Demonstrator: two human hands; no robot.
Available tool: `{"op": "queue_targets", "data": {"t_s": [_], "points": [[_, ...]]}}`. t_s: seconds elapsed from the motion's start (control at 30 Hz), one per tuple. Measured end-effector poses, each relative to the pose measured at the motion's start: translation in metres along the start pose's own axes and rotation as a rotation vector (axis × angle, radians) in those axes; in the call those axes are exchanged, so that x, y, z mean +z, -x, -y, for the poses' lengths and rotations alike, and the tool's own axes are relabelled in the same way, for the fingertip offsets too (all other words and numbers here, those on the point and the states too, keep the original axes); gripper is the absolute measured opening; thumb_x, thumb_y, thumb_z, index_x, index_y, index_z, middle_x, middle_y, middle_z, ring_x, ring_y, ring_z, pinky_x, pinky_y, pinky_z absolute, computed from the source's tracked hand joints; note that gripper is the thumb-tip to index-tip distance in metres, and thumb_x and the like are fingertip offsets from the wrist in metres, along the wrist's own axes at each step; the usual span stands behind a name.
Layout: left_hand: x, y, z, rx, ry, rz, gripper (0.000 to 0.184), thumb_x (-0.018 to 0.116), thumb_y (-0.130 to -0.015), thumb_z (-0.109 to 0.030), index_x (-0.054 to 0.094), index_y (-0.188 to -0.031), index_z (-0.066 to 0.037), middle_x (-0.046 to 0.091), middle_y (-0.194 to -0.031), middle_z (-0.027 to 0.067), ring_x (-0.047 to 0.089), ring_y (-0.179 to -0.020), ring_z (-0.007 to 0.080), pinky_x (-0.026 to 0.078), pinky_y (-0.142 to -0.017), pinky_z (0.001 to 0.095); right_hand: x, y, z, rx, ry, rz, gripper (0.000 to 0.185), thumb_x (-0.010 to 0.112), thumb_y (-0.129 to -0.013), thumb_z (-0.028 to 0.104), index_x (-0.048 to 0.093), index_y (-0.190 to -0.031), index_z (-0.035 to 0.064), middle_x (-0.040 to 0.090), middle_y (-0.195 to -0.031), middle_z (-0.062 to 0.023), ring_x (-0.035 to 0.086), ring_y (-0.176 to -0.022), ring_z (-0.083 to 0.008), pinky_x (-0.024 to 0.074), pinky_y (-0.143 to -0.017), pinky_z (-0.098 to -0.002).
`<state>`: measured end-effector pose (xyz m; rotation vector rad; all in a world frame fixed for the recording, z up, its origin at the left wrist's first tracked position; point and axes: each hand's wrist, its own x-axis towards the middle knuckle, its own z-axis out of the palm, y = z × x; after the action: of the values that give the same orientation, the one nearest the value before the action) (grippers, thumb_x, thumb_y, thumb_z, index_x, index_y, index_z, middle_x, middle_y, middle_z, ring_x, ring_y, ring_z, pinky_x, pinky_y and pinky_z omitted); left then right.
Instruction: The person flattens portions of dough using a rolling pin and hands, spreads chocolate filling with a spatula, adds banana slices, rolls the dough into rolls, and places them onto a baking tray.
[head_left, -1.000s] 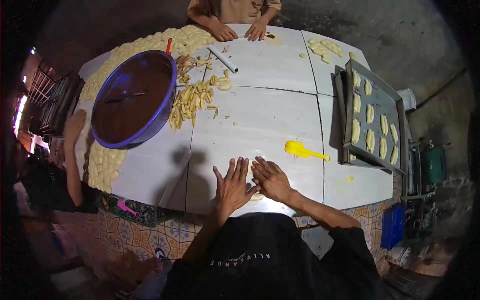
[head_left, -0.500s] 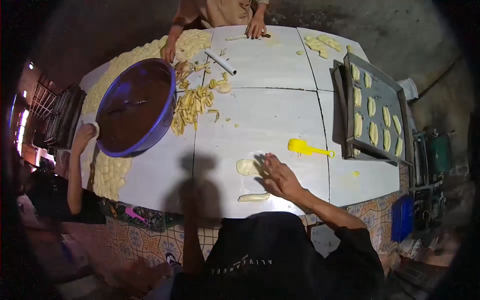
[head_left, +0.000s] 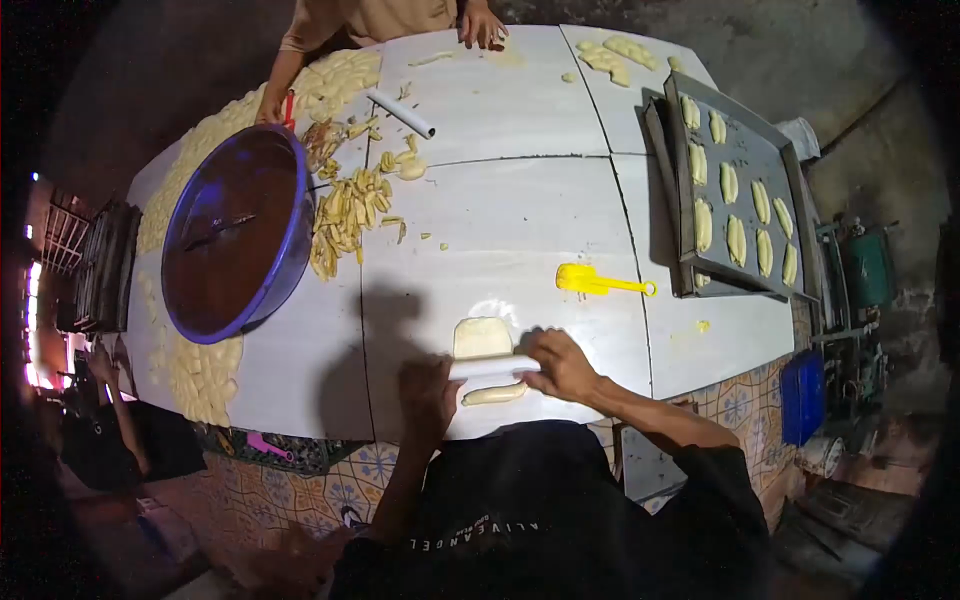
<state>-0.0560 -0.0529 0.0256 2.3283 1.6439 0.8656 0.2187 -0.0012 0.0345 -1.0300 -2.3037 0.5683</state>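
Note:
A white rolling pin (head_left: 485,368) lies level across the near edge of a flattened piece of dough (head_left: 482,337). My left hand (head_left: 428,398) grips its left end, in shadow, and my right hand (head_left: 562,364) is closed around the right end. Just below the pin, close to the table's front edge, rests a rolled stick of dough (head_left: 494,395). Up and to the right of my right hand lies a yellow scoop (head_left: 590,280), its handle pointing right.
A purple tub (head_left: 296,250) of brown filling stands at left, beside yellow strips (head_left: 350,215) and many dough pieces (head_left: 205,380). A second white pin (head_left: 402,113) lies further back. At right is a tray (head_left: 745,190) of shaped dough. Co-workers stand across the table and at left.
My left hand has come in over the table, and both hands now hold the rolling pin on the dough. The dough piece is longer. The view has shifted slightly.

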Motion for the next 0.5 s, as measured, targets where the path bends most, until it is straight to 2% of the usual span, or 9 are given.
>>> {"op": "queue_targets", "data": {"t_s": [0.03, 0.07, 0.1, 0.13, 0.23, 0.33, 0.43, 0.5], "points": [[-0.003, -0.014, -0.003, -0.02, -0.143, 0.056, 0.056, 0.081, -0.077, -0.019, 0.061, -0.127, -0.004, 0.061, -0.128, 0.0144, 0.053, -0.127, 0.0354, 0.034, -0.11, 0.0567, 0.0, -0.012, 0.005, 0.049, 0.116, -0.022, 0.032, 0.074, -0.087, 0.021, 0.071, -0.115, 0.005, 0.063, -0.106, -0.0125, 0.058, -0.098, -0.0296, 0.0463, -0.085, -0.0431], [-0.003, -0.034, -0.009, -0.034, -0.257, 0.096, 0.066, 0.076, -0.085, -0.028, 0.052, -0.142, -0.006, 0.051, -0.146, 0.0154, 0.041, -0.142, 0.0354, 0.025, -0.116, 0.0623, 0.001, -0.021, 0.007, 0.097, 0.234, -0.04, 0.033, 0.073, -0.089, 0.024, 0.071, -0.117, 0.0067, 0.062, -0.108, -0.0117, 0.058, -0.1, -0.0284, 0.0454, -0.085, -0.0426], [0.006, -0.048, -0.011, -0.132, -0.367, 0.146, 0.066, 0.071, -0.089, -0.032, 0.048, -0.146, -0.007, 0.045, -0.152, 0.0153, 0.036, -0.146, 0.0353, 0.023, -0.116, 0.0647, 0.017, -0.024, -0.007, 0.151, 0.268, -0.093, 0.033, 0.067, -0.092, 0.031, 0.072, -0.121, 0.0138, 0.06, -0.116, -0.0113, 0.054, -0.105, -0.0271, 0.0428, -0.086, -0.0418], [0.017, -0.067, -0.007, -0.227, -0.478, 0.184, 0.067, 0.066, -0.093, -0.036, 0.044, -0.151, -0.009, 0.039, -0.157, 0.0152, 0.031, -0.149, 0.0351, 0.022, -0.116, 0.0671, 0.019, -0.034, -0.015, 0.187, 0.312, -0.109, 0.032, 0.066, -0.093, 0.03, 0.073, -0.122, 0.0179, 0.057, -0.12, -0.0133, 0.052, -0.106, -0.0298, 0.0418, -0.085, -0.0434], [0.04, -0.12, 0.018, -0.257, -0.599, 0.057, 0.063, 0.057, -0.098, -0.037, 0.041, -0.153, -0.011, 0.033, -0.162, 0.0157, 0.025, -0.151, 0.0378, 0.02, -0.113, 0.0725, 0.019, -0.064, -0.032, 0.233, 0.409, -0.239, 0.032, 0.065, -0.094, 0.031, 0.074, -0.122, 0.0176, 0.053, -0.123, -0.0167, 0.05, -0.107, -0.0339, 0.039, -0.089, -0.0464], [0.049, -0.165, 0.039, -0.299, -0.572, 0.104, 0.066, 0.042, -0.105, -0.04, 0.025, -0.159, -0.006, 0.015, -0.167, 0.021, 0.012, -0.153, 0.0449, 0.012, -0.115, 0.0741, 0.012, -0.087, -0.048, 0.311, 0.426, -0.211, 0.033, 0.063, -0.095, 0.032, 0.073, -0.124, 0.0172, 0.052, -0.126, -0.0194, 0.048, -0.111, -0.035, 0.0386, -0.089, -0.0481], [0.073, -0.194, 0.067, -0.21, -0.6, -0.149, 0.064, 0.049, -0.102, -0.039, 0.033, -0.158, -0.012, 0.023, -0.166, 0.0195, 0.017, -0.152, 0.0454, 0.015, -0.112, 0.0746, 0.002, -0.103, -0.057, 0.372, 0.423, -0.233, 0.033, 0.063, -0.096, 0.032, 0.071, -0.124, 0.0167, 0.052, -0.126, -0.0193, 0.048, -0.113, -0.0359, 0.0387, -0.089, -0.0488], [0.069, -0.21, 0.073, -0.27, -0.46, -0.275, 0.066, 0.046, -0.103, -0.04, 0.027, -0.16, -0.012, 0.024, -0.165, 0.0221, 0.015, -0.152, 0.0459, 0.013, -0.111, 0.0742, -0.01, -0.106, -0.065, 0.435, 0.396, -0.239, 0.034, 0.063, -0.095, 0.029, 0.069, -0.126, 0.0151, 0.052, -0.129, -0.0192, 0.047, -0.116, -0.0376, 0.0402, -0.092, -0.05]]}}
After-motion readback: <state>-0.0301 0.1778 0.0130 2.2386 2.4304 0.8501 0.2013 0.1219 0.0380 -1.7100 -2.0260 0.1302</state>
